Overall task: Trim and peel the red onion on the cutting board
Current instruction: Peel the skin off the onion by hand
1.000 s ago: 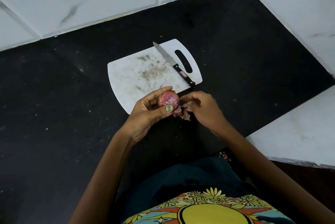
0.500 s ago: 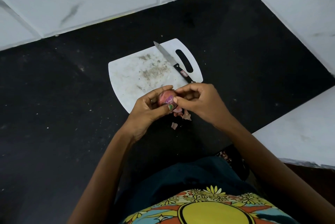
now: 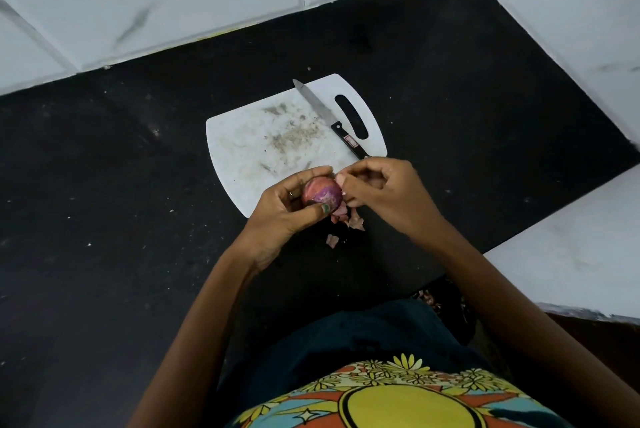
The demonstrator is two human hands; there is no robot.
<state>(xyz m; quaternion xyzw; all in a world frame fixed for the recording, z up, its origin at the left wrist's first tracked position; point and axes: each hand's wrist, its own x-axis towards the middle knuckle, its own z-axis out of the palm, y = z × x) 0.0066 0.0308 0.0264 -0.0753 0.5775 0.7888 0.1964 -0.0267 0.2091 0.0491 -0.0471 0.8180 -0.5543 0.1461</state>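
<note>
Left grip (image 3: 280, 209) around red onion (image 3: 322, 193)

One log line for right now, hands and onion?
left hand holds onion | right hand pinches skin | knife on board | peels on counter

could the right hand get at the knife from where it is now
Probably yes. The knife lies free on the cutting board, its handle end just beyond the right hand; that hand would first have to release the onion.

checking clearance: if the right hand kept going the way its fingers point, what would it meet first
The red onion: the right hand points leftward at it, fingertips apparently already touching its skin, with the left hand gripping behind.
</note>
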